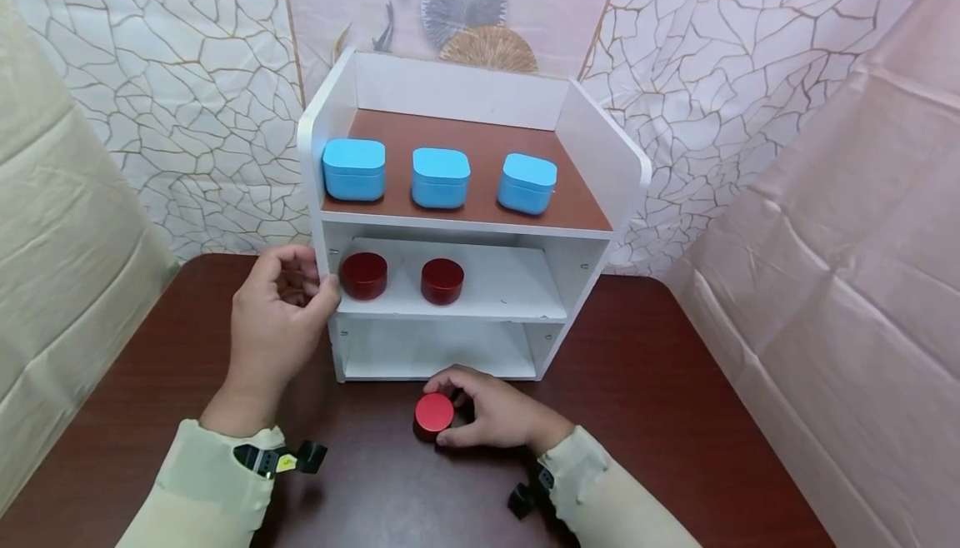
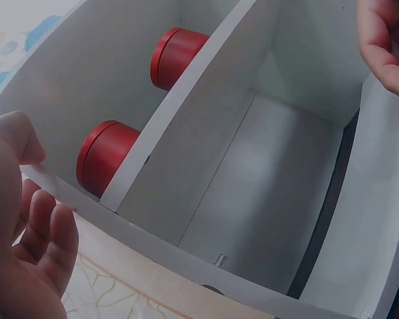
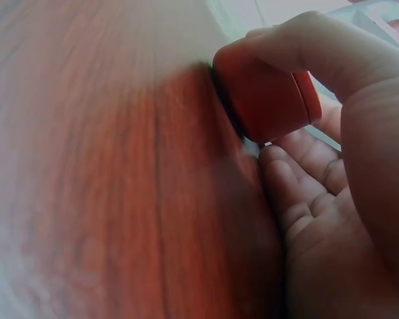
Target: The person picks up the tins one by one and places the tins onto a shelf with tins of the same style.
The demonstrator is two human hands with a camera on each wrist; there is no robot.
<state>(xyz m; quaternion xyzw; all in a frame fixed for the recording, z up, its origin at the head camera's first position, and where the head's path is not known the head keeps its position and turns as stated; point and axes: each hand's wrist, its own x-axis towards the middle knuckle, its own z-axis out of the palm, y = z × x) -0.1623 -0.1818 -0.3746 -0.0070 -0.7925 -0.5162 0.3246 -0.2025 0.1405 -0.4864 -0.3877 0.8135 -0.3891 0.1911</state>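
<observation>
A small round red tin (image 1: 434,413) stands on the table in front of the white shelf unit (image 1: 447,221). My right hand (image 1: 491,411) grips it from the right, thumb on the near side and forefinger on the far side. In the right wrist view the thumb lies along the wall of the red tin (image 3: 263,93), the other fingers loosely bent beside it. My left hand (image 1: 277,311) holds the front edge of the unit's left side panel, thumb at the edge and fingers bent on the outer side. Two more red tins, one left (image 1: 364,275) and one right (image 1: 442,281), sit on the middle shelf.
Three light blue lidded boxes, left (image 1: 355,170), middle (image 1: 440,178) and right (image 1: 527,184), stand in a row on the brown top shelf. The dark reddish wood table (image 1: 675,415) spreads around the unit. Patterned cloth (image 1: 187,98) hangs behind, plain cloth (image 1: 847,265) at the sides.
</observation>
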